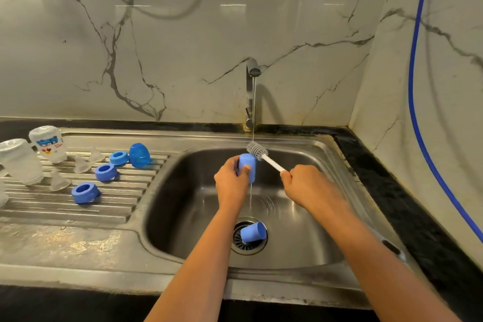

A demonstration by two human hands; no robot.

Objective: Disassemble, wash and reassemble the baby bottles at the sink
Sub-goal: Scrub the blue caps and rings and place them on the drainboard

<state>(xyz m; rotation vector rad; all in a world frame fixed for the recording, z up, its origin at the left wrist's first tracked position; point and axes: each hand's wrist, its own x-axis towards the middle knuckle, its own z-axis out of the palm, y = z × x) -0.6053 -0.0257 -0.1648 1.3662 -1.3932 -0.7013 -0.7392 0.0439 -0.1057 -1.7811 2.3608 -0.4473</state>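
Left hand [231,182] grips a blue cap [247,167], long axis near upright. Right hand [300,180] grips the brush [264,155], handle slanting up-left, bristles under the tap [252,91] stream.

Veined marble wall [183,47], black countertop [407,191]

Brushed steel sink [308,165], glossy marble wall [196,47] (blue plastic caps [85,192]).

Bare left hand [231,183], bare right hand [304,182]
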